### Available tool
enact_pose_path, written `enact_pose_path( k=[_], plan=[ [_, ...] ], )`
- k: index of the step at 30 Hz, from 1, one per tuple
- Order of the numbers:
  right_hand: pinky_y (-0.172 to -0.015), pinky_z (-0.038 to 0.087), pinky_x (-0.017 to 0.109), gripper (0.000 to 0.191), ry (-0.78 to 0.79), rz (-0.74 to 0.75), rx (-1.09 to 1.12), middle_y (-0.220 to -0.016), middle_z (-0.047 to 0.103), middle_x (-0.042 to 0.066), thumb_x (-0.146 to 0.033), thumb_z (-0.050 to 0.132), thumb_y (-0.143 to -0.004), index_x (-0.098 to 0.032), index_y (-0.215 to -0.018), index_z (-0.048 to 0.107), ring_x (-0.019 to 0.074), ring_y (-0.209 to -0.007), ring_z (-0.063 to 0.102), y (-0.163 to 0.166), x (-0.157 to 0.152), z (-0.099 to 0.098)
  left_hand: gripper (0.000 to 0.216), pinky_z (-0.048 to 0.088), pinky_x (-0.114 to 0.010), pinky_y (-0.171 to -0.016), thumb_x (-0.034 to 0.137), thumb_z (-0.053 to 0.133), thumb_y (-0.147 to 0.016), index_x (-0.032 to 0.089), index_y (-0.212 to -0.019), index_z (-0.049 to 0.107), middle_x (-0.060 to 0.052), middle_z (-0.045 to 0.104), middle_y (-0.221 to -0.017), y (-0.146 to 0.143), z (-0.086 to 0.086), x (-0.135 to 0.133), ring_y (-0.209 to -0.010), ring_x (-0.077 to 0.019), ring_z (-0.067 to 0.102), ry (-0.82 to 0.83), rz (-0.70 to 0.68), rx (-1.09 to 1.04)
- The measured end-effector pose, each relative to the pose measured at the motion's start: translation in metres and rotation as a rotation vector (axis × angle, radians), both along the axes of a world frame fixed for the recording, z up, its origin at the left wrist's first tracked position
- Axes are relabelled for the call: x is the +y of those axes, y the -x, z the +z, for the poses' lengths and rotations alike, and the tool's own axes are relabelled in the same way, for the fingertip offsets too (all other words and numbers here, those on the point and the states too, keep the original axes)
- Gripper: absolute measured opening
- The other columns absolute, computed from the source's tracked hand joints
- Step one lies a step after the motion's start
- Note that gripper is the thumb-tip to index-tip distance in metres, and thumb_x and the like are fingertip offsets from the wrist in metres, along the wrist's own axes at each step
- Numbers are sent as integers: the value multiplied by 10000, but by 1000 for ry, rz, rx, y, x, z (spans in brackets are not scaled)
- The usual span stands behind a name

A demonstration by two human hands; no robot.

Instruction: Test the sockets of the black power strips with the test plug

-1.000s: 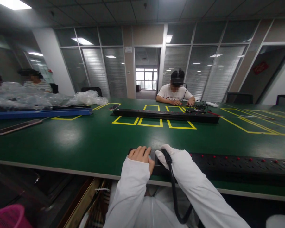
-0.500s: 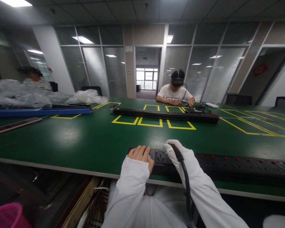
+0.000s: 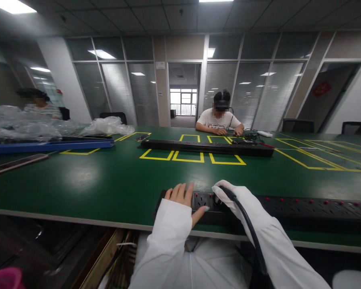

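Observation:
A long black power strip point(image 3: 303, 205) with red switches lies along the near edge of the green table point(image 3: 108, 180). My bare left hand point(image 3: 183, 198) rests on the strip's left end, fingers flat on top and thumb along its front side. My gloved right hand point(image 3: 228, 194) is closed around the plug end of a black cable point(image 3: 252, 237) and presses it onto the strip beside a visible socket point(image 3: 203, 198). The cable runs back over my right sleeve. Both sleeves are white.
A second long black power strip point(image 3: 207, 147) lies across yellow floor-tape boxes mid-table. A person in a white shirt sits at the far side working on small parts. Blue rails point(image 3: 48, 145) and clear plastic bags point(image 3: 105, 125) sit far left. Pink basket point(image 3: 3, 277) below left.
My right hand has shifted right along the strip with the cable plug, uncovering a socket. My left hand has flattened and its thumb has dropped to the strip's front side.

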State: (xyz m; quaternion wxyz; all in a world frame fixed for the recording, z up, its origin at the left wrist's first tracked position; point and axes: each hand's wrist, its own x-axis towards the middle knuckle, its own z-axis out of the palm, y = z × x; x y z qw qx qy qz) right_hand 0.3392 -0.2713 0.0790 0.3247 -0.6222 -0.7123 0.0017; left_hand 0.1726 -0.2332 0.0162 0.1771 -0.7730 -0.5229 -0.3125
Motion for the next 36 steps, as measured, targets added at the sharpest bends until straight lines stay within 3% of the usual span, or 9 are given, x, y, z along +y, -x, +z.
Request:
enact_pose_path(
  k=[5, 11, 23, 31, 36],
  plan=[
    [-667, 492, 234, 338, -7, 1, -51, -863, 605, 14, -421, 422, -893, -147, -1015, 578, 65, -712, 565, 0, 1, -1, 838, 339, -502, -930, 744, 474, -669, 120, -1228, 472, -150, 582, -1183, -28, 9, -2, -1092, -318, 505, 85, -149, 24],
    [-696, 495, 250, 348, 12, 2, -99, -885, 609, 23, -429, 421, -892, -148, -1027, 576, 72, -742, 572, -1, 4, -3, 732, 378, -459, -847, 752, 554, -592, 140, -993, 581, -96, 641, -882, -38, 13, 2, -849, -284, 574, 187, -95, 27],
    [-682, 493, 241, 341, 60, 40, -157, -889, 607, 24, -424, 419, -894, -150, -1023, 574, 66, -728, 563, 2, 11, 4, 763, 364, -428, -811, 807, 438, -628, 178, -1034, 579, -81, 653, -934, -25, 15, 6, -864, -264, 572, 243, -143, 69],
    [-667, 488, 241, 361, 99, 144, -226, -850, 607, 15, -439, 427, -887, -137, -1023, 572, 65, -701, 565, 13, 18, 5, 758, 372, -418, -822, 793, 398, -671, 180, -1087, 558, -86, 650, -977, 12, 19, 0, -912, -270, 580, 232, -146, 101],
    [-665, 483, 240, 361, 89, 193, -293, -845, 606, 14, -443, 429, -885, -134, -1004, 574, 63, -693, 558, 19, 22, 4, 697, 366, -422, -875, 733, 457, -694, 164, -1083, 561, -101, 644, -1040, 21, 8, -1, -946, -265, 576, 155, -151, 65]
  ],
)
